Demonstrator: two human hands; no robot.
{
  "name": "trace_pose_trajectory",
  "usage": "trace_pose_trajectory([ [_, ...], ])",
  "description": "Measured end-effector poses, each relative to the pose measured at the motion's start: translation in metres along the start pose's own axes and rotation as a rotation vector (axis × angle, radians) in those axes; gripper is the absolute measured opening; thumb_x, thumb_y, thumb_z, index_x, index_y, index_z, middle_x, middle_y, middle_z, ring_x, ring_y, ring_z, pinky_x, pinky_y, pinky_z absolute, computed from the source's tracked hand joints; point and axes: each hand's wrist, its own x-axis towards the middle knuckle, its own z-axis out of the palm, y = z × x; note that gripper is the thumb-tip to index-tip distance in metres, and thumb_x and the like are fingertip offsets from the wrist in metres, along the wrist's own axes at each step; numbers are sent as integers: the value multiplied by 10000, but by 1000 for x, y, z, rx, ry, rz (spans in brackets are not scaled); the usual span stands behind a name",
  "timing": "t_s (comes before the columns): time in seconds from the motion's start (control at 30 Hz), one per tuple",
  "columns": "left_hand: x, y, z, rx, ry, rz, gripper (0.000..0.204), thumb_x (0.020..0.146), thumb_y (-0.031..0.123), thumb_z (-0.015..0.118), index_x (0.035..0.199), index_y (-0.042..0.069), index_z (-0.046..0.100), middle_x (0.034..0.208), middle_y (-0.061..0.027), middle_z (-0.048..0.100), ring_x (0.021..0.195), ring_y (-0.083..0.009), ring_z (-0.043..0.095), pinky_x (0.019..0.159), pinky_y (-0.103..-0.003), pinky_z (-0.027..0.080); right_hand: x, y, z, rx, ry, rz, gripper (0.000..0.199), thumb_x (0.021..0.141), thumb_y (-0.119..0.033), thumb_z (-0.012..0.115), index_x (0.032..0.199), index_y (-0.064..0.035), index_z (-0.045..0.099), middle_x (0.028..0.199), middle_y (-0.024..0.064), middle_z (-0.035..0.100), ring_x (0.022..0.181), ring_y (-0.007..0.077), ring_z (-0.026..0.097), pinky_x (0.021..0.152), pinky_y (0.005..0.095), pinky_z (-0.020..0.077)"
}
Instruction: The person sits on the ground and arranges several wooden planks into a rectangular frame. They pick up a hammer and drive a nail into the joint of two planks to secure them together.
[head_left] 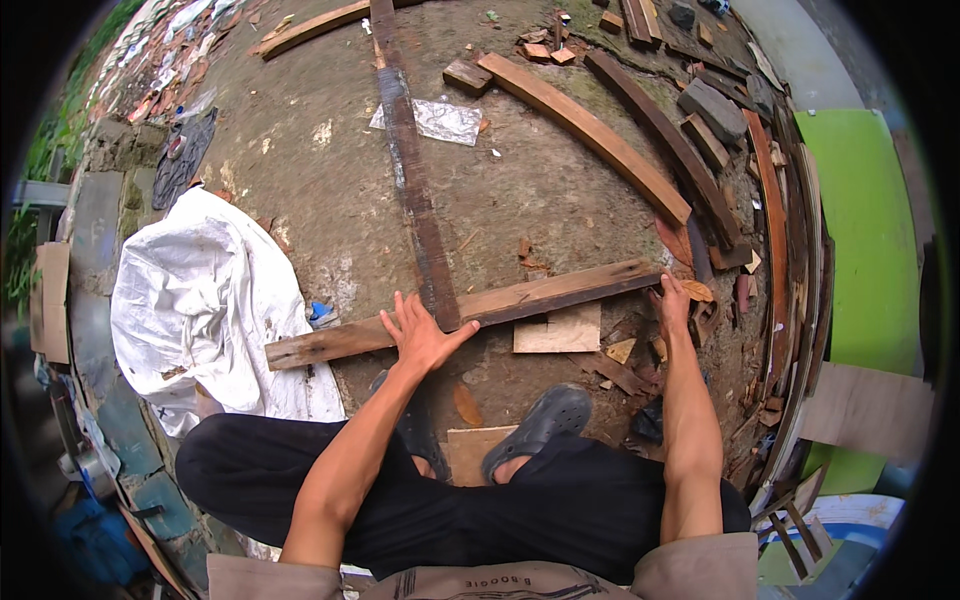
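Note:
A weathered wooden beam point(560, 290) lies crosswise in front of me, its left end over the edge of a white sack. A longer, darker plank point(416, 205) runs away from me, its near end meeting the beam left of the middle. Beside that joint my left hand point(425, 342) rests on the wood with fingers spread and thumb pointing right. At the beam's right end, my right hand point(673, 304) has its fingers closed on the tip. A pale square board point(557, 330) sits beneath the beam's right half.
The crumpled white sack point(205, 290) lies at the left. A curved-looking brown beam point(590, 135) and a darker beam point(665, 145) lie at far right, near grey blocks point(712, 110). Another timber point(315, 30) crosses the far end. A green panel point(860, 240) stands right.

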Motion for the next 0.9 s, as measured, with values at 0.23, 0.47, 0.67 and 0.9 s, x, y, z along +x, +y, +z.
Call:
trace_pose_trajectory([
  [0.23, 7, -9, -4, -5, -121, 32, 1372, 707, 832, 607, 1454, -212, 123, 1559, -365, 99, 1508, -400, -97, 1142, -612, -149, 7, 5, -8, 14, -47, 26, 462, 1025, -193, 499, 1472, -80, 459, 1396, 90, 532, 1286, 237, 514, 1078, 436, 423],
  [0.47, 15, -14, -7, 1, -212, -11, 1401, 707, 863, 567, 1465, -213, 86, 1580, -351, 75, 1508, -397, -121, 1141, -614, -156, -5, -10, 1, -21, -82, 91, 493, 1032, -184, 495, 1510, -109, 400, 1462, 93, 470, 1361, 260, 436, 1073, 479, 423],
  [0.67, 26, 13, -30, 136, -390, -148, 1383, 697, 816, 638, 1485, -186, 101, 1598, -307, 135, 1518, -407, -1, 1188, -609, -13, -17, -16, -3, -36, -46, 66, 485, 1025, -186, 542, 1496, -145, 432, 1562, 118, 343, 1392, 313, 398, 970, 412, 543],
  [0.9, 31, 28, -46, 210, -383, -227, 1188, 649, 762, 737, 1338, -164, 456, 1456, -281, 456, 1384, -387, 413, 1149, -580, 265, -18, -12, 1, 117, -40, 92, 466, 1002, -142, 579, 1460, -150, 492, 1541, 121, 380, 1345, 272, 455, 981, 402, 537],
])
